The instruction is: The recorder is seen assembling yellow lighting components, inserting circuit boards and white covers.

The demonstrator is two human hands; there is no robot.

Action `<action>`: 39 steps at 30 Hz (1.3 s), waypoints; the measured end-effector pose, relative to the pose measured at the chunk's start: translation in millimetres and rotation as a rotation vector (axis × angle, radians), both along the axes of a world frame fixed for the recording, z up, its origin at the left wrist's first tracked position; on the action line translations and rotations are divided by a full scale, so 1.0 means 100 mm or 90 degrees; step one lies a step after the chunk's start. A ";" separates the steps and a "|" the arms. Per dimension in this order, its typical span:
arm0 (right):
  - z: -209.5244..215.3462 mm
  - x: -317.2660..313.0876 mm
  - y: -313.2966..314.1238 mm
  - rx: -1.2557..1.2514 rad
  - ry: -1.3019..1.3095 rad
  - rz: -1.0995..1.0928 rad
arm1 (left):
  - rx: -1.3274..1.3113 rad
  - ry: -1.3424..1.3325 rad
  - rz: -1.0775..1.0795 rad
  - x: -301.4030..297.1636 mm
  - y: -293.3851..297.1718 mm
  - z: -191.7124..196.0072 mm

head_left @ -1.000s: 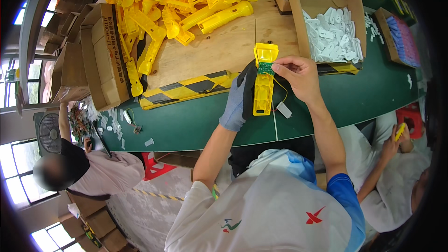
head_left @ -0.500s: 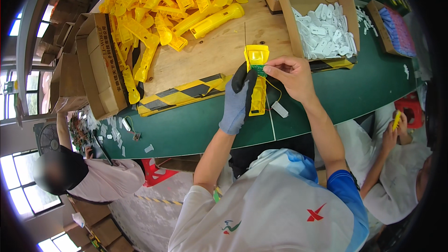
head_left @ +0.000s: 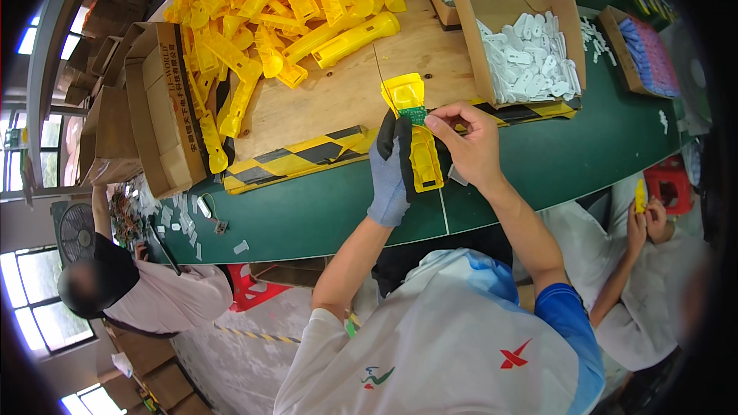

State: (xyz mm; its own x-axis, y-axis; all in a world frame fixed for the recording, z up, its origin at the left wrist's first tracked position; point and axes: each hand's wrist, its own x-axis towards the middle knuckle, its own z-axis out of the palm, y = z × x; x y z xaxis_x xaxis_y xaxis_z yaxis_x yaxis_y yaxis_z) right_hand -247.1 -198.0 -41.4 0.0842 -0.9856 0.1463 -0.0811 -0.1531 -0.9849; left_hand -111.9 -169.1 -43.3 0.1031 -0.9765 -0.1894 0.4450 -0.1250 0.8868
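Note:
My left hand [head_left: 390, 173], in a grey glove with dark fingertips, is closed around a yellow plastic housing [head_left: 425, 160] held upright above the bench edge. A small green circuit board [head_left: 413, 114] lies across the housing's narrow middle. My bare right hand [head_left: 475, 146] has thumb and index finger together at the board's right end, pinching or pressing it. From the housing's upper left a thin dark wire [head_left: 377, 63] sticks up. Behind my right wrist, a white piece [head_left: 457, 177] shows only in part.
Yellow housings [head_left: 269, 11] are heaped on a wooden board [head_left: 346, 96] with striped tape along its edge. Beyond my right hand stands a carton [head_left: 573, 38] of white parts. An empty carton [head_left: 165, 107] is at left. One co-worker sits on each side.
Both hands and the housing have shifted slightly left, and the housing leans more. The white piece and its yellow wire, plainly visible before, are now mostly behind my right hand.

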 end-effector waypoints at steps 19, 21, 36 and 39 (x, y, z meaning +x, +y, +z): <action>-0.30 0.17 0.01 0.073 -0.182 0.029 | -0.020 -0.061 0.130 -0.03 0.09 -0.43; -0.30 0.15 0.01 0.095 -0.164 0.033 | 0.003 0.015 0.104 -0.02 0.07 -0.45; 0.45 -1.46 -0.97 -0.220 0.645 -0.047 | 0.001 0.020 -0.119 0.27 -0.51 -0.31; 0.47 -1.45 -0.91 -0.219 0.692 -0.117 | -0.047 0.040 -0.089 0.28 -0.51 -0.32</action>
State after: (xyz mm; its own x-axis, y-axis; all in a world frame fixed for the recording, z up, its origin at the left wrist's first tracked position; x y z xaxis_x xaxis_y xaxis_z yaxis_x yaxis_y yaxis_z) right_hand -391.7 -289.2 5.3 0.1897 -0.9182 0.3478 -0.9097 -0.2977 -0.2895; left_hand -83.4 -220.1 -75.8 -0.0452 -0.9920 -0.1183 0.4828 -0.1253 0.8667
